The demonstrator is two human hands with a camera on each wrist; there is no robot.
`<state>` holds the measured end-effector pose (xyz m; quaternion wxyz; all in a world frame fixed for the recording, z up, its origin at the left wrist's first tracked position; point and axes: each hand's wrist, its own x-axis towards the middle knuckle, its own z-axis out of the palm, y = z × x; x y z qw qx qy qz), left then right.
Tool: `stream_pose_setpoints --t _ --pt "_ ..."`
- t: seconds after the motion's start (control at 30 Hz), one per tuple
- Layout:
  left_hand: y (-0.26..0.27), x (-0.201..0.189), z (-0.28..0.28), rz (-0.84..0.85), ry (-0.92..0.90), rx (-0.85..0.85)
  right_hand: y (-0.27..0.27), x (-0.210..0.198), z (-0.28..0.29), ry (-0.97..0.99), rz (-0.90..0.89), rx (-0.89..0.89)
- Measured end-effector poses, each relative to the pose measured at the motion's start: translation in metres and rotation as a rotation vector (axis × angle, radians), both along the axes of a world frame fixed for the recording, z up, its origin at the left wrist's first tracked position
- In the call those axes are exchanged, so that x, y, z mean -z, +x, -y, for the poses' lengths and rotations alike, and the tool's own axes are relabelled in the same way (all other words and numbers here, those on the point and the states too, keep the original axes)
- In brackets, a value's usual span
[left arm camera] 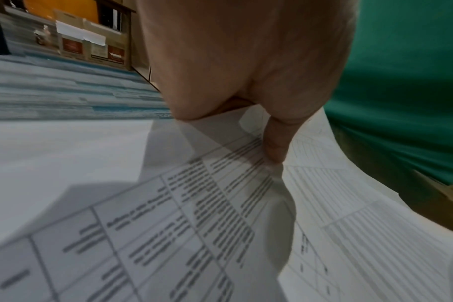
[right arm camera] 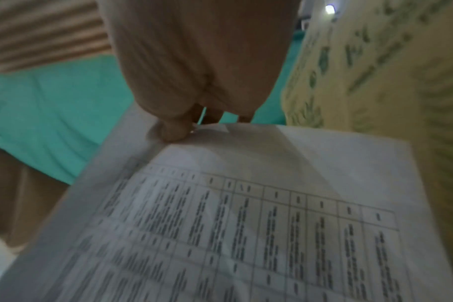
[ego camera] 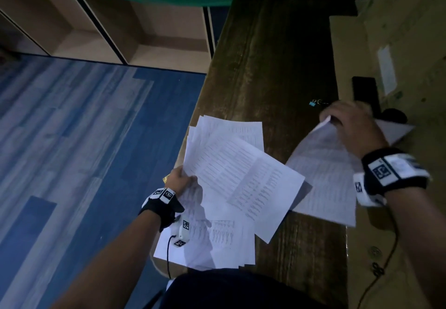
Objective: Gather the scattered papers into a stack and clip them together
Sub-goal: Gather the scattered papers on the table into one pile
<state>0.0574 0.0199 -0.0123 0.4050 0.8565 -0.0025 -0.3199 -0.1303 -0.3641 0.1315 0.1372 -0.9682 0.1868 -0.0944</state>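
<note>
Two hands pinching: left hand [ego camera: 179, 180] fanned papers [ego camera: 231, 163], right hand [ego camera: 354, 125] sheet [ego camera: 323, 178] corner

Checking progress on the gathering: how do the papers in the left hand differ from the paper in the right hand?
The left hand grips several fanned white printed sheets over the dark wooden table's left edge; the right hand pinches one white printed sheet by its far corner, on the table's right side. Both carry printed tables.
</note>
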Motion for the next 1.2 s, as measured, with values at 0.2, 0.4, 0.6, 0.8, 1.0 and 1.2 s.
stream_pose_setpoints --t 0.2,0.4,0.6,0.8,1.0,1.2 --pt "-0.004 0.006 0.014 0.087 0.077 -0.016 0.064 -0.055 -0.029 -0.182 -0.085 -0.327" --pt "-0.001 0.009 0.02 0.107 0.158 0.052 0.094 -0.106 -0.052 -0.143 0.067 -0.43" --pt "0.002 0.015 0.019 0.113 0.186 0.094 0.11 -0.149 -0.081 -0.262 0.191 -0.532" --pt "0.002 0.012 0.019 0.136 0.195 0.106 0.132 -0.125 -0.11 -0.302 0.159 -0.602" --pt "-0.011 0.003 0.028 0.004 0.032 0.013 0.149 -0.022 -0.142 -0.178 -0.208 -0.62" --pt "-0.029 0.015 0.026 -0.247 -0.218 -0.073 0.127 0.052 -0.159 -0.203 -0.202 -0.49"
